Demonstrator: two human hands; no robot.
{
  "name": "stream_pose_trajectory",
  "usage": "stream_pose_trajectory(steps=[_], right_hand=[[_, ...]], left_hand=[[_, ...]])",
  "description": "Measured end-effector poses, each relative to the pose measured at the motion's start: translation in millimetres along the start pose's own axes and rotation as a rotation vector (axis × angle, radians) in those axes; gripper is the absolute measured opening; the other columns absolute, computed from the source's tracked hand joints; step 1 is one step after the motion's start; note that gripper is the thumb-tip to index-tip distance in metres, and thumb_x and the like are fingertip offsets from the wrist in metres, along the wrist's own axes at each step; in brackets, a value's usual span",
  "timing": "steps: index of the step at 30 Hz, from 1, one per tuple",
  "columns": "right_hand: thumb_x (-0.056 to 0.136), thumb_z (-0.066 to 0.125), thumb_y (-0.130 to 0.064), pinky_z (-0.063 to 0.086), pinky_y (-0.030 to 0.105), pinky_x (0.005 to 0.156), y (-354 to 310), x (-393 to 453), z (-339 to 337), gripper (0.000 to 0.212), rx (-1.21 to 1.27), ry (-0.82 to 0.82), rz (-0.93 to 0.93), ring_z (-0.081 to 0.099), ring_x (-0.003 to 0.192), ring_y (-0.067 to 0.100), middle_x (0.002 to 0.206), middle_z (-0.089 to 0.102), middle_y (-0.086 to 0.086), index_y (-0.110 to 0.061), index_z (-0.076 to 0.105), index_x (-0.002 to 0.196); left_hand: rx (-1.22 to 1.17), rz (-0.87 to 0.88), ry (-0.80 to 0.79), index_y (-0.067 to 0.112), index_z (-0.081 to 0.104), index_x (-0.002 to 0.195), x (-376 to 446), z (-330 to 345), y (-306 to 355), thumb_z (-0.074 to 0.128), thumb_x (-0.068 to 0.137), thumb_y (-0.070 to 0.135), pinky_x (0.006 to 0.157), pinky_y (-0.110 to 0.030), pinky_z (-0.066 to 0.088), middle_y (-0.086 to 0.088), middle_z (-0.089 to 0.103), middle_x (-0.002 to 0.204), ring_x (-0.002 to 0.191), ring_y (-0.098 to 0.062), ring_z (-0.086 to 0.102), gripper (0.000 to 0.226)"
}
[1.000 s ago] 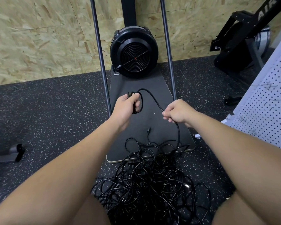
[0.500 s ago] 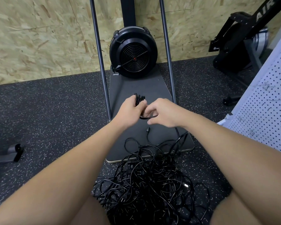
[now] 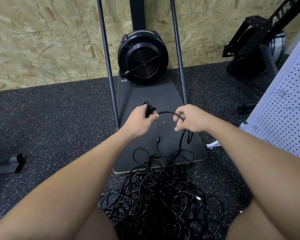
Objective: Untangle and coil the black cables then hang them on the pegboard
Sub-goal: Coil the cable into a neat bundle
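A tangled heap of black cables [image 3: 156,196] lies on the speckled floor between my knees. My left hand [image 3: 140,122] grips a small bundle of coiled loops [image 3: 149,108] of one black cable. A short arc of that cable [image 3: 168,113] runs across to my right hand [image 3: 189,120], whose fingers curl round it. Below my right hand the cable drops in a loop [image 3: 184,141] down into the heap. A loose plug end [image 3: 158,139] lies on the black board. The white pegboard [image 3: 287,118] stands at the right edge.
A black base board [image 3: 145,94] carries a round black fan unit [image 3: 143,57] between two slanted metal poles. An OSB wall runs behind. A black exercise machine [image 3: 256,49] stands at the back right. A grey bracket [image 3: 16,161] lies on the floor at left.
My hands came together, laying another loop into the left hand's bundle. Now the right hand has moved away to the right, drawing out a fresh length of cable.
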State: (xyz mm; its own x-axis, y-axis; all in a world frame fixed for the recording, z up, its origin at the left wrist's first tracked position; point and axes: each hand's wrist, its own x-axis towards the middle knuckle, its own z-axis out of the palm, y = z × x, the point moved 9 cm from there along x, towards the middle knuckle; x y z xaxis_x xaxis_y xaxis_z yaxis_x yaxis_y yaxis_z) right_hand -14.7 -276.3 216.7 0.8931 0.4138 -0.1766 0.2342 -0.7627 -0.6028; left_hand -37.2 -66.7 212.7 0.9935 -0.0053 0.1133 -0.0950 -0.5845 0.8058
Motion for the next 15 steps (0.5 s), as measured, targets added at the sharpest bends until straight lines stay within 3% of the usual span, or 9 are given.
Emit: stream_pose_trajectory(steps=[3, 7, 13, 15], right_hand=[[0.077, 0.097, -0.017, 0.058, 0.035, 0.073, 11.9, 4.3, -11.1, 0.033, -0.082, 0.102, 0.052, 0.071, 0.081, 0.018, 0.086, 0.078, -0.006, -0.023, 0.069, 0.093], [0.071, 0.103, -0.031, 0.057, 0.036, 0.074, 16.6, 3.7, -21.2, 0.041, -0.144, 0.16, 0.037, 0.067, 0.082, 0.018, 0.089, 0.07, -0.006, -0.026, 0.067, 0.091], [0.083, 0.096, -0.036, 0.058, 0.037, 0.069, 17.9, 1.5, -43.0, 0.03, -0.081, 0.404, 0.016, 0.071, 0.076, 0.025, 0.084, 0.07, -0.004, -0.024, 0.068, 0.08], [0.086, 0.091, -0.043, 0.057, 0.038, 0.077, 16.3, 1.2, -52.5, 0.031, -0.122, 0.482, 0.018, 0.068, 0.081, 0.027, 0.084, 0.07, -0.003, -0.023, 0.068, 0.079]], left_hand=[[0.029, -0.019, 0.056, 0.006, 0.059, 0.091, 0.9, -8.2, -2.7, 0.071, 0.103, 0.034, 0.064, -0.035, 0.039, 0.006, 0.055, 0.074, 0.065, -0.014, 0.045, 0.033], [-0.036, -0.078, 0.092, 0.0, 0.052, 0.088, 1.4, -11.0, -8.6, 0.072, 0.103, 0.033, 0.062, -0.035, 0.034, 0.003, 0.049, 0.072, 0.064, -0.016, 0.039, 0.042], [-0.072, -0.16, 0.128, 0.005, 0.055, 0.083, -0.2, -16.4, -13.1, 0.069, 0.103, 0.034, 0.059, -0.032, 0.035, 0.004, 0.054, 0.069, 0.061, -0.016, 0.042, 0.038], [-0.125, -0.186, 0.136, 0.014, 0.054, 0.077, -1.4, -15.5, -11.9, 0.066, 0.102, 0.035, 0.059, -0.031, 0.035, 0.005, 0.053, 0.066, 0.06, -0.017, 0.042, 0.035]])
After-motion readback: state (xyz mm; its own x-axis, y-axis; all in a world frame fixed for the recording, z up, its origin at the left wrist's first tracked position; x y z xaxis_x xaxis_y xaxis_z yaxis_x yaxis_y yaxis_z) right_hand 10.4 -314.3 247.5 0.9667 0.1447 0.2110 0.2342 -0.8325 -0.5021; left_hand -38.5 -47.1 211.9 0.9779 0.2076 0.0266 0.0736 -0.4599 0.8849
